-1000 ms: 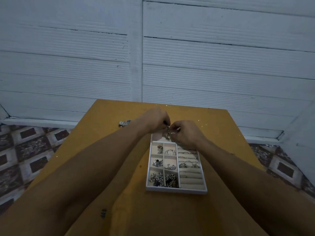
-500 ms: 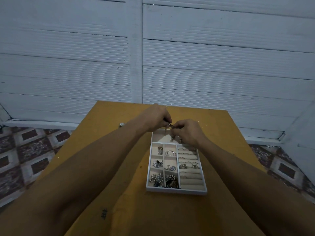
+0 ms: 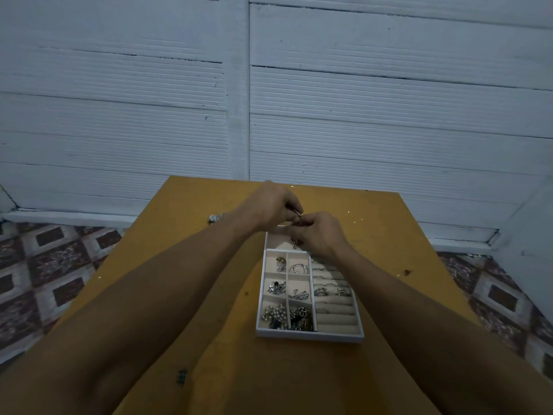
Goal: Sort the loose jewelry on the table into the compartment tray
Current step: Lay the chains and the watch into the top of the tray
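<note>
Jewelry in one small silvery cluster (image 3: 215,218) lies loose on the mustard-yellow desk (image 3: 179,235), to the left of the hands and just beside the left forearm. The left hand (image 3: 269,206) hovers over the far end of the tray, its fingers curled and pinching a thin silvery piece (image 3: 297,213) that is too small to make out in detail. The right hand (image 3: 318,235) meets it from the other side, its fingers also bent and pinching the same piece. A short bit dangles below the hands over the wide far compartment (image 3: 276,241).

The white compartment tray (image 3: 309,336) sits flat on the desk. It is a rectangle whose long axis runs straight away from the viewer, with one short edge nearest the person. Its lining is pale beige and looks soft. Its two left columns form six square compartments, each holding tangled silvery pieces, some with dark beads. Its right column is a stack of padded rolls (image 3: 336,319) lying crosswise, with rings (image 3: 321,292) wedged between the upper ones.

Ribbed white wall panels (image 3: 389,130) stand behind the desk, and patterned tiles (image 3: 45,265) cover the floor on both sides.
</note>
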